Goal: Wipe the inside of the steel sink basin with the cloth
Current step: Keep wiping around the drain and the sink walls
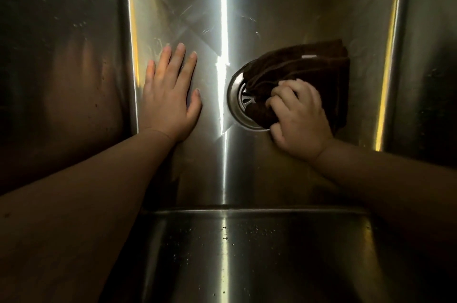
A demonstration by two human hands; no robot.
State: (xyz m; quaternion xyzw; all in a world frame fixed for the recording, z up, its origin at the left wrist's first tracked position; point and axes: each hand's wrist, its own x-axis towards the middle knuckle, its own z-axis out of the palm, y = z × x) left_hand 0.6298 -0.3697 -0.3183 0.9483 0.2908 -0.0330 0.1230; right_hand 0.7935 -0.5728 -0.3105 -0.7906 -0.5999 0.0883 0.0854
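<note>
- Down on the floor of the steel sink basin [284, 5], the dark brown cloth [306, 65] lies bunched just beyond the curled fingers [284, 94] of the right hand [300, 117], spreading away from the knuckles toward the far wall and toward the right-hand wall.
- A small pale tag [309, 56] shows on the cloth's upper fold, well past the fingertips.
- The right hand's fingers are closed around a gathered fold of the cloth, pressing it down; the thumb side is hidden under the hand.
- Part of the cloth drapes over the round drain [235, 102], which sits directly to the thumb side of that hand; the steel ring and a few slots of the strainer show at the cloth's left edge, and the rest of the drain is covered.
- Nothing but the cloth and the two hands is seen inside the basin.
- The left hand [170, 97] lies flat on the basin floor, palm down, fingers spread and straight, holding nothing; its little-finger side is close to the left wall's corner seam, and its thumb points toward the drain without reaching it.
- Between the left thumb and the drain runs a bright streak of reflected light across the steel.
- Small water droplets [225, 233] speckle the near wall, below both wrists, and more dot the left wall.
- Both bare forearms reach in from the near edge.
</note>
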